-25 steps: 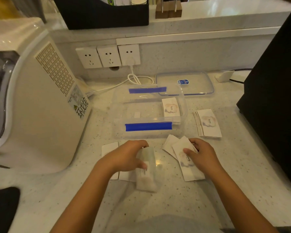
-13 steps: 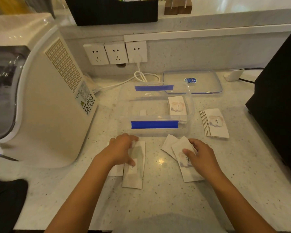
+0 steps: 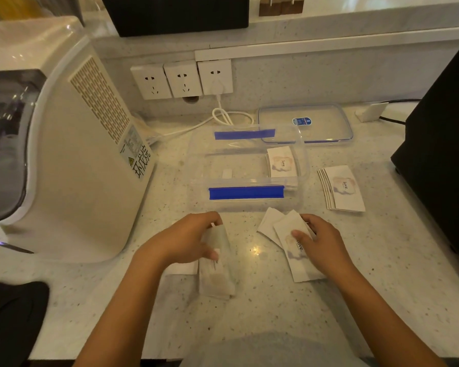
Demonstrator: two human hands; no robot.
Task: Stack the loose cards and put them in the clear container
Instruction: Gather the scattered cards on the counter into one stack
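Left hand (image 3: 188,239) is curled around a small bunch of cards (image 3: 217,276), fingers on the far end, thumb on the near side; the bunch is blurred, so I can't tell if it is lifted clear of the desk (image 3: 263,313) or dragging on it; a white card (image 3: 182,268) pokes out from under that hand, flat on the desk. Right hand (image 3: 319,245) lies mostly flat, fingers spread, pressing on a fanned pile (image 3: 289,242) just in front of the container (image 3: 249,165); pinning it rather than gripping it, as far as I can judge. The clear container sits open mid-desk, blue clips on its near and far rims, one stack (image 3: 281,162) already inside at its right end; its lid (image 3: 306,123) lies behind; another stack (image 3: 341,188) waits, slightly fanned, to the right of the container.

Step in hand looks like gathering the loose ones; roughly midway. Do it well: bring the left bunch over onto the right pile, printed side matching; don't forget the card under your left hand; square the edges by tapping the long side on the desk before lifting; pinch across the short width so thin cards don't bow or slip; keep the right hand as a stop so the fan closes instead of scattering; then lower it flat beside the stack inside, clear of the near clip.
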